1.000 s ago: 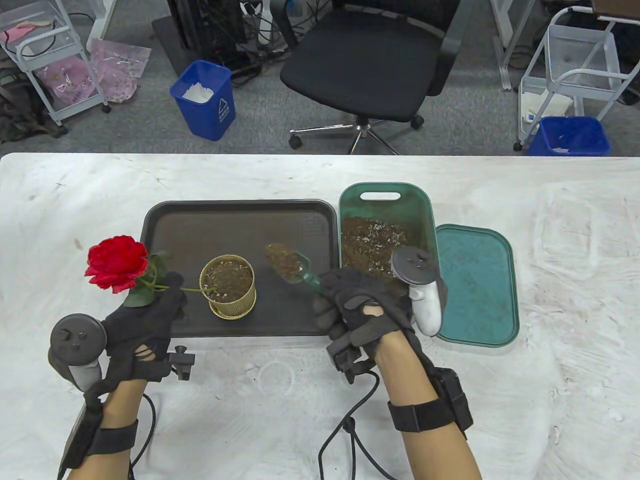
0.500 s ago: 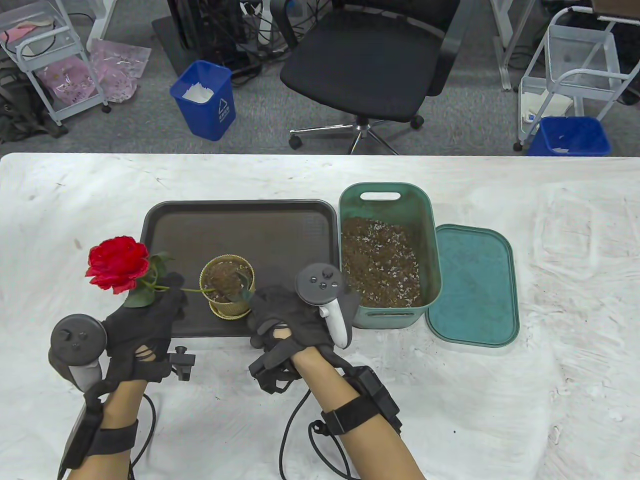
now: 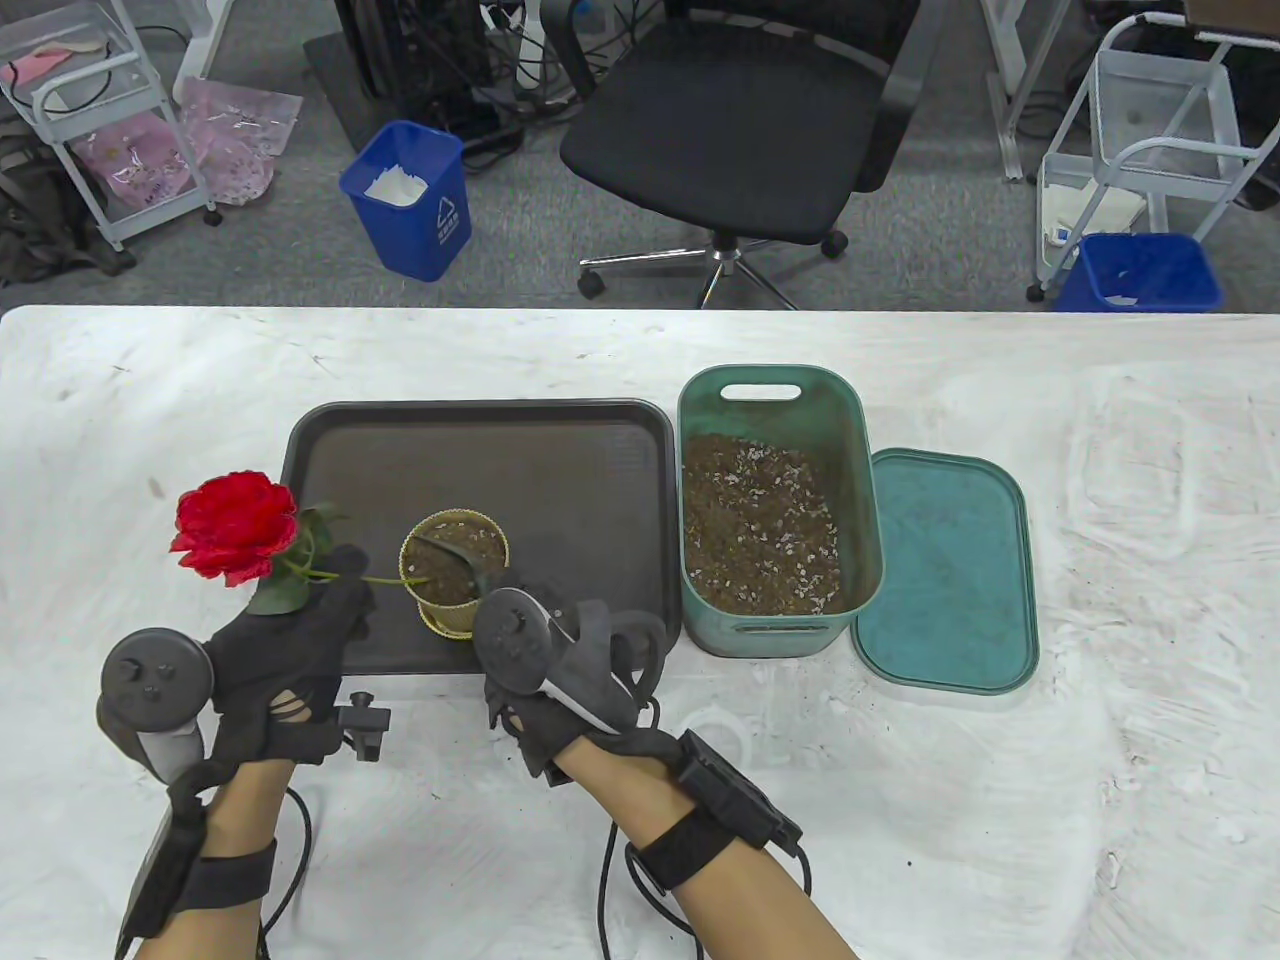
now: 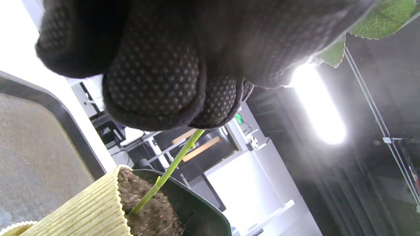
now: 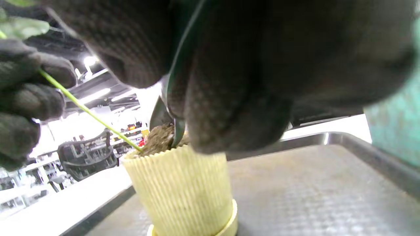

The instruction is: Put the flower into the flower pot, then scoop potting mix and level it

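The flower stem is pinched by the left hand; the scoop is gripped by the right hand. If the scoop is pressed against the stem, the flower pot could be tipped and potting mix spilled.

Even overhead brightness, wrist-view glare, blurred edges

left hand fingers curled, right hand fisted
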A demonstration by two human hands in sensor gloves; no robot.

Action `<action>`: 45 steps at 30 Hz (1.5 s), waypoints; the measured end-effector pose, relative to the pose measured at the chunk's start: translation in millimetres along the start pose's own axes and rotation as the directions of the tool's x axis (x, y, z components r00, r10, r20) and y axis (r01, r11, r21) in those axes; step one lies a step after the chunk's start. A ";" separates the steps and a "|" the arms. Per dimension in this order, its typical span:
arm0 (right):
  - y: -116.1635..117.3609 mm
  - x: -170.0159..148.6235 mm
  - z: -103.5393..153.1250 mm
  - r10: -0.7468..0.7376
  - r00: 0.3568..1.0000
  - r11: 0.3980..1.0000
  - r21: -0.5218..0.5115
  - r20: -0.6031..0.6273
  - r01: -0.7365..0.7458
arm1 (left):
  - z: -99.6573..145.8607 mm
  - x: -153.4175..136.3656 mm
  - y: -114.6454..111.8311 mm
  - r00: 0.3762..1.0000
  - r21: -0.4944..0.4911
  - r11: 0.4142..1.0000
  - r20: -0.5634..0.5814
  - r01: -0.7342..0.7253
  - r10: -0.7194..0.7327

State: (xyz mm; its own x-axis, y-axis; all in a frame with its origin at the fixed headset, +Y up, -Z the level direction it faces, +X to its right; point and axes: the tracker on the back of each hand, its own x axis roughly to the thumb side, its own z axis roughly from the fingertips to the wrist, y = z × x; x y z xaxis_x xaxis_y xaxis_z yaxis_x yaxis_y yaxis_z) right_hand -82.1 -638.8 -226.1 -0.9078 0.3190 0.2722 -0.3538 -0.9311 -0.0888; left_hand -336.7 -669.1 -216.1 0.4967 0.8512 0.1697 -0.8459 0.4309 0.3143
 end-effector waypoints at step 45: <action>-59.5 -235.4 -115.5 0.217 0.732 0.936 0.350 -0.646 0.032 | -0.5 -6.5 5.7 0.999 0.030 0.999 -0.036 -0.011 0.012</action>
State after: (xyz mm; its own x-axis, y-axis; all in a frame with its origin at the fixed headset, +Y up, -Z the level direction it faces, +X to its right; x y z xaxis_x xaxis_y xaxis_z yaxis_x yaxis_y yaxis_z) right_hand 126.7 -638.1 -395.6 -0.8867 0.1458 -0.4388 -0.2811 -0.9235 0.2612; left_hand -344.9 -672.0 -215.9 0.4794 0.8664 0.1398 -0.8449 0.4125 0.3404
